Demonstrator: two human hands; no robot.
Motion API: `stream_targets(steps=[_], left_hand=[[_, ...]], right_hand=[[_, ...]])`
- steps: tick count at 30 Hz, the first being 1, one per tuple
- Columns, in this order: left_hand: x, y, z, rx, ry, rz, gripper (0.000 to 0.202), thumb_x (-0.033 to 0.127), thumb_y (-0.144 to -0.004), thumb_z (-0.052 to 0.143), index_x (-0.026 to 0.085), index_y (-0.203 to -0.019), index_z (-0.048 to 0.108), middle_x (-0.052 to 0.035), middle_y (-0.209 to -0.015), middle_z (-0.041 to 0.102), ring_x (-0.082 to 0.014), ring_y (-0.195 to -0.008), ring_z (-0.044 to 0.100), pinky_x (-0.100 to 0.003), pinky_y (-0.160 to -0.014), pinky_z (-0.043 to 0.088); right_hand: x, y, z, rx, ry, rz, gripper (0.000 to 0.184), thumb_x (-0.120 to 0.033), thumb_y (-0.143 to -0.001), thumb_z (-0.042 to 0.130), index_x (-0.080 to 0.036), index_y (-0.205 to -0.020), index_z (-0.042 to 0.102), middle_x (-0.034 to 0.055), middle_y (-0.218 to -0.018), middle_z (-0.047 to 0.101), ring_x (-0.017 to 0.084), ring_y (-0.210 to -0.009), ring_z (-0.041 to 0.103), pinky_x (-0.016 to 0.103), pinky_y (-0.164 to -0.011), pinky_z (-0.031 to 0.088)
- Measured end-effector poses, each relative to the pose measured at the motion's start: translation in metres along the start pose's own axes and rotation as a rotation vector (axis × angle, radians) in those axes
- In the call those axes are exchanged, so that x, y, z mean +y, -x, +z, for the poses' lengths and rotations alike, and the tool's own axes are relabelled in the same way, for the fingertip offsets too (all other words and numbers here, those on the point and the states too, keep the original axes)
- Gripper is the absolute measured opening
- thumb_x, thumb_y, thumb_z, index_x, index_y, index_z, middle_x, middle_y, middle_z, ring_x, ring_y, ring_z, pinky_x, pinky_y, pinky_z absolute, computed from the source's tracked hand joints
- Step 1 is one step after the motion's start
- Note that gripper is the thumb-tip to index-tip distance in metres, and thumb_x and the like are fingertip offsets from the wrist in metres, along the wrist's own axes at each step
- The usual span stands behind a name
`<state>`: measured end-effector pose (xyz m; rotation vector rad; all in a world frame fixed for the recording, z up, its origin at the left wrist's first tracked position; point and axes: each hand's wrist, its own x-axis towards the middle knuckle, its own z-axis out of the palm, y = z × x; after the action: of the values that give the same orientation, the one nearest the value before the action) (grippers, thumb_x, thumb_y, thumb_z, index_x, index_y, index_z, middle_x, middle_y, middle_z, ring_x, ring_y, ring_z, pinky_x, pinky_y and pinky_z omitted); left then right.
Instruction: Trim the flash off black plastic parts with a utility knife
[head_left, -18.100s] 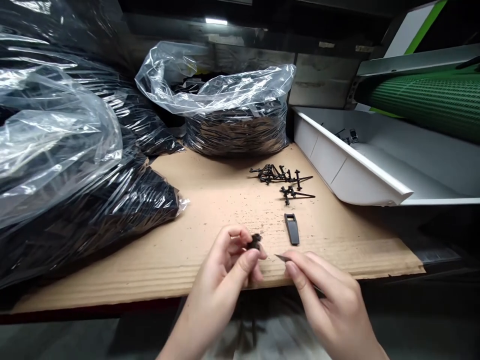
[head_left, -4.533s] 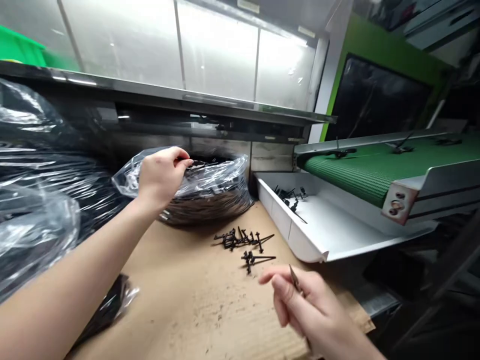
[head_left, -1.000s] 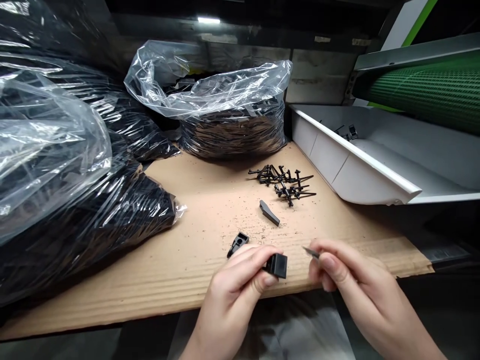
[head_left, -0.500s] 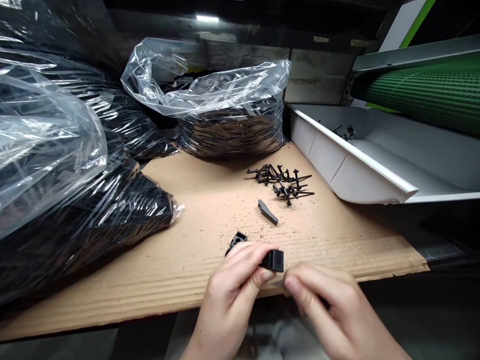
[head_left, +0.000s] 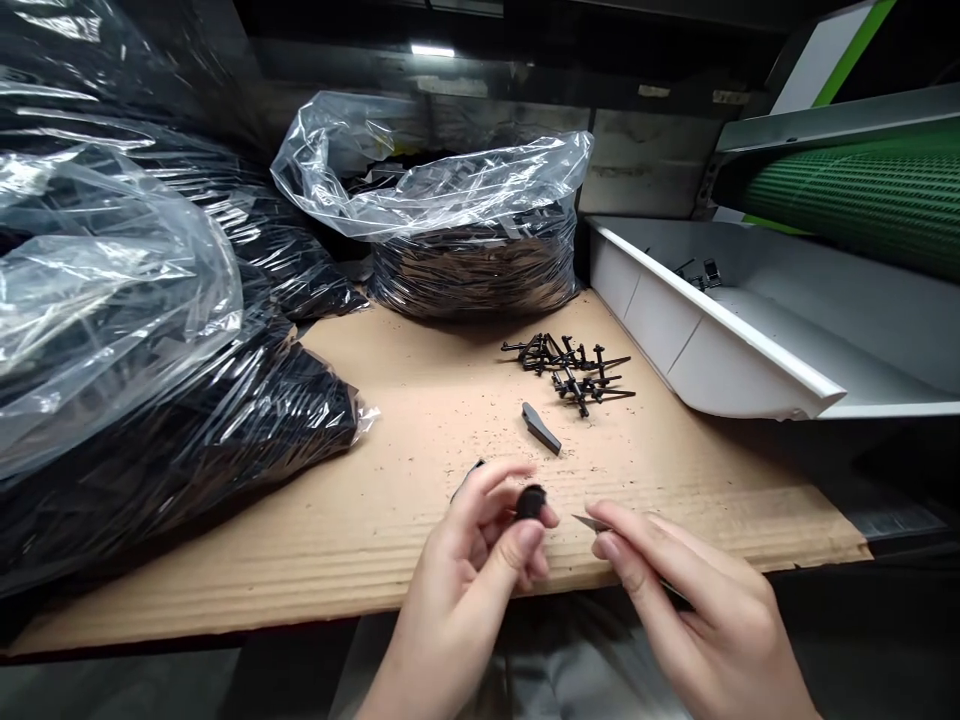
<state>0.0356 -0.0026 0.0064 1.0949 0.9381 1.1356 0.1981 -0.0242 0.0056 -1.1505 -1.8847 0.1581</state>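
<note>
My left hand (head_left: 472, 570) holds a small black plastic part (head_left: 531, 502) between thumb and fingers, above the front edge of the cardboard (head_left: 337, 560). In my right hand (head_left: 682, 590) is a craft knife (head_left: 589, 522); its pointed blade faces the part, a short gap away, and most of its handle is hidden by my fingers. Beyond my hands lies a dark grey tapered piece (head_left: 541, 430). Behind it is a loose pile of thin black plastic sprues (head_left: 570, 368). Another black part (head_left: 469, 478) is mostly covered by my left hand.
At the left, clear bags of black parts (head_left: 172, 420) bulge over the cardboard. Another filled bag (head_left: 480, 260) stands at the back. To the right is a white tray (head_left: 720, 370) with a few black pieces in it, below a green conveyor belt (head_left: 847, 190). Small dark shavings dot the cardboard.
The black part has been turned in my left hand, and its fingers have loosened. My right hand has drawn slightly away to the right, and the knife blade now shows. The view has shifted a little.
</note>
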Motion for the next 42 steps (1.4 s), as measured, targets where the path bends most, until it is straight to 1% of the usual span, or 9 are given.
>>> stream_targets(steps=[2,6,9,18,24,28,33,38,42], left_hand=[[-0.001,-0.001,0.001,0.038,-0.040,-0.047,0.039,0.025,-0.077,0.062,0.028,-0.114,0.052,-0.0003,-0.087,0.064,-0.0119,-0.067,0.058,-0.020,-0.062,0.047],[0.000,-0.003,-0.001,0.042,-0.154,-0.002,0.016,0.023,-0.074,0.064,0.020,-0.090,0.067,-0.0029,-0.085,0.066,-0.0167,-0.077,0.060,-0.023,-0.069,0.048],[0.002,-0.003,0.000,0.074,-0.171,0.055,0.013,0.018,-0.073,0.064,0.020,-0.085,0.069,-0.0025,-0.084,0.066,-0.0182,-0.081,0.060,-0.025,-0.074,0.048],[0.002,-0.005,0.000,0.084,-0.133,0.030,0.014,0.017,-0.072,0.064,0.022,-0.083,0.070,-0.0011,-0.088,0.067,-0.0163,-0.083,0.060,-0.020,-0.070,0.048],[0.000,-0.005,-0.003,0.079,-0.180,0.042,0.014,0.019,-0.073,0.064,0.023,-0.085,0.070,-0.0007,-0.085,0.067,-0.0130,-0.068,0.060,-0.018,-0.060,0.048],[0.000,-0.004,-0.005,0.072,-0.243,0.096,0.013,0.017,-0.072,0.065,0.022,-0.082,0.071,-0.0011,-0.085,0.067,-0.0171,-0.079,0.061,-0.023,-0.074,0.048],[0.005,-0.004,-0.005,-0.039,-0.261,0.160,0.015,0.012,-0.077,0.061,0.024,-0.080,0.069,0.0035,-0.082,0.067,-0.0120,-0.081,0.059,-0.014,-0.073,0.044],[0.005,-0.003,-0.008,-0.076,-0.279,0.184,0.014,0.011,-0.078,0.059,0.022,-0.080,0.067,0.0034,-0.080,0.065,-0.0116,-0.080,0.059,-0.014,-0.074,0.044],[0.004,-0.002,-0.008,-0.096,-0.291,0.211,0.016,0.010,-0.078,0.059,0.023,-0.082,0.068,0.0033,-0.083,0.066,-0.0123,-0.082,0.060,-0.015,-0.075,0.044]], right_hand=[[0.002,0.001,0.001,0.027,0.054,-0.079,0.028,-0.003,-0.080,0.052,-0.016,-0.105,0.056,0.0047,-0.081,0.067,0.015,-0.073,0.063,0.024,-0.068,0.051],[0.002,-0.003,0.002,0.003,0.111,-0.145,0.027,-0.001,-0.078,0.054,-0.013,-0.101,0.057,0.0074,-0.079,0.067,0.017,-0.071,0.062,0.028,-0.064,0.051],[0.002,-0.004,0.004,0.001,0.126,-0.144,0.027,-0.001,-0.077,0.053,-0.012,-0.100,0.059,0.0070,-0.078,0.066,0.017,-0.070,0.062,0.027,-0.064,0.050],[0.005,0.000,0.003,-0.028,0.115,-0.155,0.030,0.001,-0.076,0.054,-0.012,-0.103,0.057,0.0084,-0.083,0.065,0.017,-0.074,0.060,0.028,-0.066,0.049],[0.006,0.000,0.004,-0.049,0.118,-0.122,0.029,0.000,-0.078,0.050,-0.012,-0.104,0.057,0.0077,-0.081,0.065,0.017,-0.074,0.061,0.027,-0.067,0.049],[0.003,-0.009,0.002,-0.139,-0.006,0.013,0.019,-0.007,-0.082,0.048,-0.015,-0.093,0.061,0.0031,-0.069,0.063,0.014,-0.061,0.061,0.022,-0.057,0.048],[-0.001,-0.023,-0.007,-0.375,-0.298,0.258,0.022,-0.015,-0.085,0.046,-0.019,-0.069,0.060,-0.0039,-0.055,0.058,0.009,-0.049,0.055,0.016,-0.045,0.044],[-0.003,-0.027,-0.010,-0.488,-0.428,0.365,0.024,-0.019,-0.085,0.045,-0.018,-0.066,0.059,-0.0039,-0.056,0.053,0.009,-0.052,0.050,0.017,-0.049,0.039],[0.000,-0.031,-0.014,-0.696,-0.722,0.650,0.023,-0.025,-0.086,0.045,-0.015,-0.070,0.058,-0.0058,-0.049,0.041,0.005,-0.043,0.032,0.018,-0.040,0.027]])
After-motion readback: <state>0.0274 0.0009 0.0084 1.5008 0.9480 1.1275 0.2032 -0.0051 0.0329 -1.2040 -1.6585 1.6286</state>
